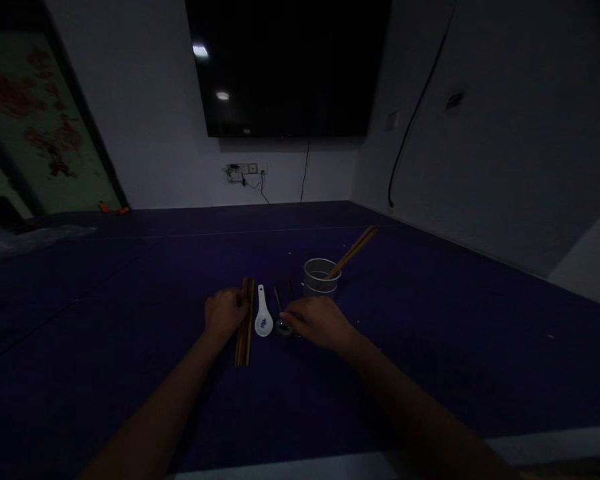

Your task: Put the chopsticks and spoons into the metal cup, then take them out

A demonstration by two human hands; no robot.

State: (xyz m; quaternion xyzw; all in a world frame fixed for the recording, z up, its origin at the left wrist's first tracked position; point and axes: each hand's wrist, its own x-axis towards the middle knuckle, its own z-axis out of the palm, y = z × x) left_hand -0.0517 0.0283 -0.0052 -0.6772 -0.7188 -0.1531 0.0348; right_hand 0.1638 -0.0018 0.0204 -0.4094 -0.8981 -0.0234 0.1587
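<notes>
Brown wooden chopsticks (251, 327) are lying in a narrow, roughly parallel bundle on the dark blue-purple surface (130, 373), to the left of a white ceramic spoon (263, 323) with a blue mark in its bowl. Both forearms are reaching forward from the near edge and converging on the row of utensils, the left one slanting inward to the right, the right one slanting inward to the left. The left hand (223, 313) is resting palm down beside the bundle, its fingers curling partly closed and its thumb side touching the upper half of the chopsticks; whether it is gripping them, I cannot tell. The right hand (320, 321) is arching over the surface with its wrist bent, its fingers bending together and its fingertips reaching the shiny metal spoon (283, 327), just above the bowl; the dim light is hiding whether they are closing on it. A thin dark utensil (291, 289) is lying just right of the metal spoon, the right hand partly covering it. Behind the right hand, a round grey metal cup (321, 285) is standing upright, and light wooden sticks (353, 252) are leaning out of it toward the right.
</notes>
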